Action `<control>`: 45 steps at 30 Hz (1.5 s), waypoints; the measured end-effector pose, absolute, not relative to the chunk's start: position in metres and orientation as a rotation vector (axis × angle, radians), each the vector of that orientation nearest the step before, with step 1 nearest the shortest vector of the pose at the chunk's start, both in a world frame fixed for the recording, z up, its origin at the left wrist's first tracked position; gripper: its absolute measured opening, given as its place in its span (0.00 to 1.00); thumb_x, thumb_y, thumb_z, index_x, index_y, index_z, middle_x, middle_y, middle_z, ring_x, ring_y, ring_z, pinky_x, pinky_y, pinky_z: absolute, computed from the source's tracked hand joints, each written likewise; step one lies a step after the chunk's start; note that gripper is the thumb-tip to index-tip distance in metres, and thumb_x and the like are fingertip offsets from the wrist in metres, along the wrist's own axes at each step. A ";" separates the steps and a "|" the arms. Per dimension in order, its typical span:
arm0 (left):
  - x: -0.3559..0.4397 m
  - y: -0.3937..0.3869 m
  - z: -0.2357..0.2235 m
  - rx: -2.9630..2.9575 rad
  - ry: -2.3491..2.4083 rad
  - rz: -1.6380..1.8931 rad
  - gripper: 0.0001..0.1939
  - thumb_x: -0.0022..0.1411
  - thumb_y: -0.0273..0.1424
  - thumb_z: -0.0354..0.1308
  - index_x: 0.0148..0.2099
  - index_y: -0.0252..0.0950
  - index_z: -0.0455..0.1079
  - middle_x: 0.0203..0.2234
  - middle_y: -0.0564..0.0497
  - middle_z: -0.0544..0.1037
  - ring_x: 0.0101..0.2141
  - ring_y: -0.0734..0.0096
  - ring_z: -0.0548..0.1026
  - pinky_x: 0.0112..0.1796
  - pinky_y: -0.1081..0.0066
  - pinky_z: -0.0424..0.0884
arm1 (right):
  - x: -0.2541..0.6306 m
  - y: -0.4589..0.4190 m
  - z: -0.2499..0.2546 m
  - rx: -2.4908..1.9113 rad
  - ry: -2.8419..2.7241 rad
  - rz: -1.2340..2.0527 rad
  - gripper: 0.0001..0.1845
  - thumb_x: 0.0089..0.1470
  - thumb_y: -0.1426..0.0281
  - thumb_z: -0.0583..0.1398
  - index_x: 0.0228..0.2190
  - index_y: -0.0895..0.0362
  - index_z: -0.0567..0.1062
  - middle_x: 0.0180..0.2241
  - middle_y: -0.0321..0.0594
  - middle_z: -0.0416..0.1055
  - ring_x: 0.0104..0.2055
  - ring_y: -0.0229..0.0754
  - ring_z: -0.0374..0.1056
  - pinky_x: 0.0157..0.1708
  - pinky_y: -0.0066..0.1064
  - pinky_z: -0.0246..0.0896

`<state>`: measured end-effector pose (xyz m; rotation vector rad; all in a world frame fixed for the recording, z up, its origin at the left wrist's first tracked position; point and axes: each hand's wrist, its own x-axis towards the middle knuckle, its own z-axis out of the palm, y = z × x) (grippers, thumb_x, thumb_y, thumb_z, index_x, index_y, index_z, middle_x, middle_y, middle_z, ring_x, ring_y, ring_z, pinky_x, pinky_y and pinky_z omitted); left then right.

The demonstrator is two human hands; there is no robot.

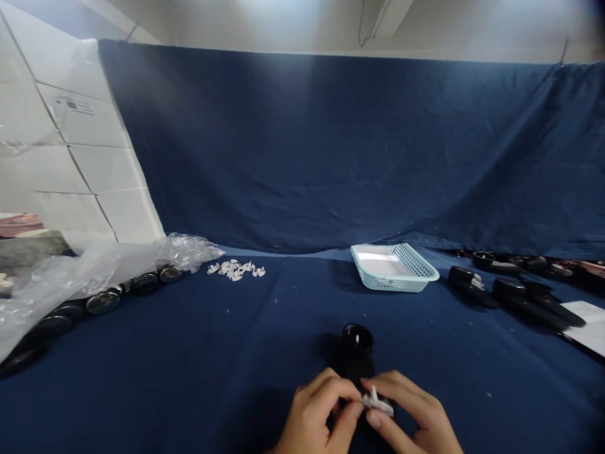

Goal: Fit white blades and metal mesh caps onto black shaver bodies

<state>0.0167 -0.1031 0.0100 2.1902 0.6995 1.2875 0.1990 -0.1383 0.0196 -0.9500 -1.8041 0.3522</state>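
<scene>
Close to the table's front edge, my right hand (411, 410) pinches a small white plastic part (378, 403) that has an upright prong. Thumb and index finger of my left hand (324, 410) are pressed together at the left end of that same part. Just behind my fingers lies a black plastic housing (358, 343) with a round cup-shaped end, and a small white pin shows inside the cup. My hands partly hide the near end of the housing, so I cannot tell whether the white part touches it.
A pile of white plastic pieces (236, 270) lies at back left, beside clear plastic wrap (123, 261) over round black parts (103, 301). A light-blue basket (399, 284) stands at back right. Further right are several black housings (524, 302) and white paper (588, 321).
</scene>
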 end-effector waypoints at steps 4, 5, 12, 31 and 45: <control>0.016 -0.103 0.011 2.188 0.711 1.286 0.06 0.59 0.21 0.54 0.34 0.36 0.69 0.23 0.53 0.70 0.22 0.77 0.69 0.25 0.79 0.65 | 0.200 -0.137 0.017 -0.959 -1.765 0.368 0.18 0.52 0.60 0.65 0.44 0.53 0.76 0.32 0.42 0.77 0.30 0.42 0.75 0.31 0.27 0.73; 0.016 -0.103 0.011 2.186 0.711 1.285 0.06 0.59 0.21 0.54 0.34 0.36 0.69 0.24 0.53 0.70 0.22 0.77 0.69 0.25 0.79 0.65 | 0.200 -0.138 0.017 -0.971 -1.764 0.367 0.19 0.52 0.59 0.65 0.44 0.53 0.76 0.31 0.41 0.77 0.30 0.41 0.75 0.30 0.27 0.73; 0.016 -0.104 0.011 2.213 0.689 1.291 0.05 0.60 0.22 0.55 0.35 0.36 0.70 0.24 0.53 0.71 0.22 0.76 0.70 0.25 0.79 0.66 | 0.200 -0.139 0.020 -1.004 -1.785 0.358 0.07 0.54 0.67 0.64 0.37 0.54 0.76 0.28 0.39 0.75 0.28 0.39 0.74 0.29 0.24 0.71; 0.018 -0.104 0.012 2.126 0.744 1.239 0.06 0.59 0.21 0.54 0.34 0.36 0.69 0.24 0.53 0.70 0.22 0.77 0.69 0.25 0.79 0.65 | 0.199 -0.139 0.022 -0.995 -1.808 0.420 0.11 0.54 0.67 0.63 0.40 0.53 0.73 0.30 0.39 0.75 0.30 0.40 0.73 0.29 0.26 0.71; 0.015 -0.102 0.008 2.322 0.693 1.272 0.06 0.60 0.22 0.54 0.36 0.37 0.70 0.24 0.53 0.72 0.21 0.76 0.70 0.25 0.78 0.66 | 0.198 -0.141 0.008 -1.040 -1.860 0.278 0.10 0.55 0.74 0.59 0.41 0.54 0.71 0.32 0.40 0.74 0.31 0.38 0.72 0.30 0.24 0.69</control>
